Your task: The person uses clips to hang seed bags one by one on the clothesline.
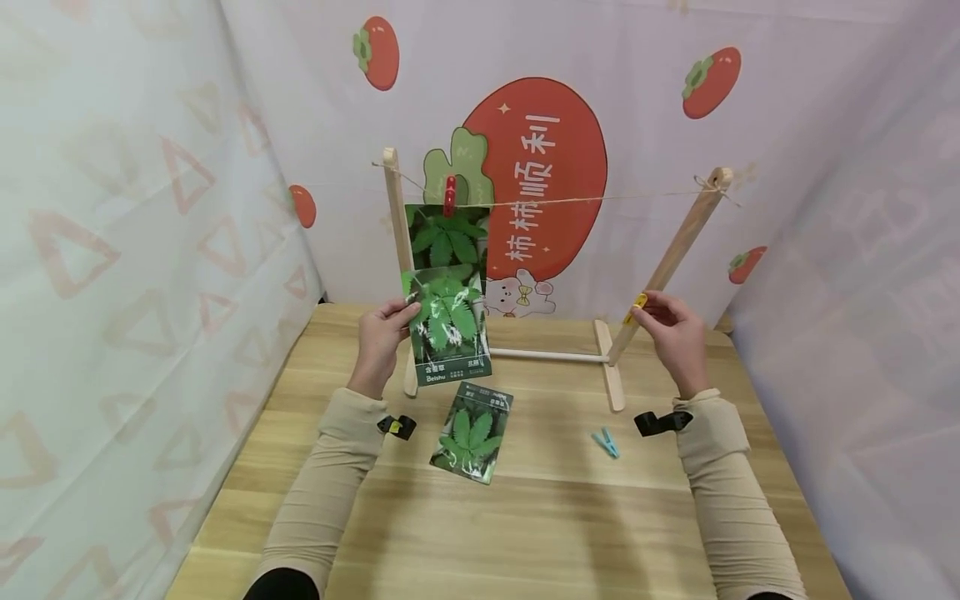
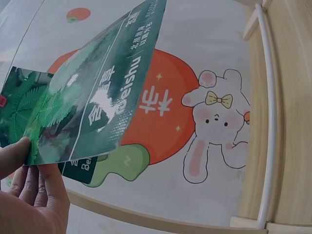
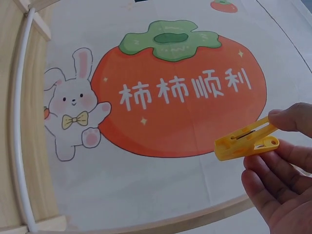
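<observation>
My left hand [image 1: 384, 337] pinches the left edge of a green seed packet [image 1: 447, 329] with leaf pictures, between thumb and fingers. Behind it, partly covered, another such packet [image 1: 450, 233] hangs from a string [image 1: 592, 199] by a red clothespin [image 1: 450, 196]. In the left wrist view the held packet [image 2: 105, 92] tilts in front of the hanging one. My right hand [image 1: 675, 337] pinches a yellow clothespin [image 3: 246, 140] by its handle ends, in front of the right post in the head view. A third packet [image 1: 472, 433] lies flat on the table beside a blue clothespin [image 1: 606, 443].
The string runs between a left wooden post [image 1: 397, 208] and a right wooden post [image 1: 678, 242], which leans outward. A white rod [image 1: 551, 356] joins their feet low down. Behind stands a cloth backdrop [image 1: 637, 100] printed with persimmons; the wooden table [image 1: 525, 542] spreads in front.
</observation>
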Motion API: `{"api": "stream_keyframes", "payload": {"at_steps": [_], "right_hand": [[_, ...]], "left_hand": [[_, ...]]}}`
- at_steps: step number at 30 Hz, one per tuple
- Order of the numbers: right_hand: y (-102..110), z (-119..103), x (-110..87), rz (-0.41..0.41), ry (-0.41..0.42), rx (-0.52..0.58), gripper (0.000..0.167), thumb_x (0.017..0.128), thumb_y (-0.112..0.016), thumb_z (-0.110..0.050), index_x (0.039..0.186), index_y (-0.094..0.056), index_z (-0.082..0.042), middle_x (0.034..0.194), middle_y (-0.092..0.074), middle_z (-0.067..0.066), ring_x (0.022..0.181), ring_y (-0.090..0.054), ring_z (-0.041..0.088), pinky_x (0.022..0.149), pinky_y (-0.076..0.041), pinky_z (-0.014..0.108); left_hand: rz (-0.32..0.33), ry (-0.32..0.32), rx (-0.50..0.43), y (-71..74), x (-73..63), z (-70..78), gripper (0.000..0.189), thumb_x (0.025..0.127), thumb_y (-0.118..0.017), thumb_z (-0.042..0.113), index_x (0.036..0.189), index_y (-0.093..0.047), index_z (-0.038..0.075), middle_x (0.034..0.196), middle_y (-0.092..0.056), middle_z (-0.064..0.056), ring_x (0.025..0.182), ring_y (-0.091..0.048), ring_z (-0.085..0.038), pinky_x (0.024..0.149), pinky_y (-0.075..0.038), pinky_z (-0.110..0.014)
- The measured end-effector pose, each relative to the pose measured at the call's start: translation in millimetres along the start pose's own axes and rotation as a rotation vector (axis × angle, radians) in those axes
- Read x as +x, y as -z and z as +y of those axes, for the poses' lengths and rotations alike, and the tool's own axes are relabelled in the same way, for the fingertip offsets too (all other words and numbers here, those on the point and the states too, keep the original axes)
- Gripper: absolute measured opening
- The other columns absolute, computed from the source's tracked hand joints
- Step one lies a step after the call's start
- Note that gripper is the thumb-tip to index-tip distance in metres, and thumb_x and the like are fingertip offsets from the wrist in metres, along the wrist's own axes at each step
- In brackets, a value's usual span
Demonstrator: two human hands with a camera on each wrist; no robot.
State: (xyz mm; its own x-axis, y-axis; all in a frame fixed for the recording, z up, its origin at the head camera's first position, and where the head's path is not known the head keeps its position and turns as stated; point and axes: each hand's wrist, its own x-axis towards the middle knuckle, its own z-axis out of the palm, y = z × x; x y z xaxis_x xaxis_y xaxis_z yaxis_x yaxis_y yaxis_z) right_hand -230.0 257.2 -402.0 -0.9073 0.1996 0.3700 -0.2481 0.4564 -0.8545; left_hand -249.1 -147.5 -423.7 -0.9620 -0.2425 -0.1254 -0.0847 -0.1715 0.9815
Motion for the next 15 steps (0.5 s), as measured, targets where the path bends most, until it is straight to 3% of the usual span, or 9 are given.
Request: {"api": "stream_keyframes", "payload": {"at_steps": [6,15], "right_hand": [[4,-10,4.8,0.011,0.008,0.033,0.036,0.089,-0.071,-0.01,0.121,-0.064,0.006,0.092,-0.061,-0.021,0.083,-0.059,-0.008,0.074,-0.048,0.005],[7,-26,21.7,0.03,0.063,0.045,0.034,0.087,-0.072,-0.009,0.118,-0.067,0.004,0.092,-0.061,-0.019,0.083,-0.059,-0.006,0.074,-0.047,0.007]], "left_hand": [[-0.01,-0.023,0.004,-7.9,-4.1,-0.1,0.02,0.088,-0.072,0.012,0.102,-0.067,-0.001,0.079,-0.067,0.01,0.069,-0.062,-0.002,0.064,-0.052,-0.018],[-0.05,-0.049,0.014,-25.0,-1.8,8.5,0.031,0.089,-0.072,0.014,0.113,-0.065,-0.004,0.085,-0.066,0.008,0.074,-0.061,-0.003,0.068,-0.052,-0.017]]}}
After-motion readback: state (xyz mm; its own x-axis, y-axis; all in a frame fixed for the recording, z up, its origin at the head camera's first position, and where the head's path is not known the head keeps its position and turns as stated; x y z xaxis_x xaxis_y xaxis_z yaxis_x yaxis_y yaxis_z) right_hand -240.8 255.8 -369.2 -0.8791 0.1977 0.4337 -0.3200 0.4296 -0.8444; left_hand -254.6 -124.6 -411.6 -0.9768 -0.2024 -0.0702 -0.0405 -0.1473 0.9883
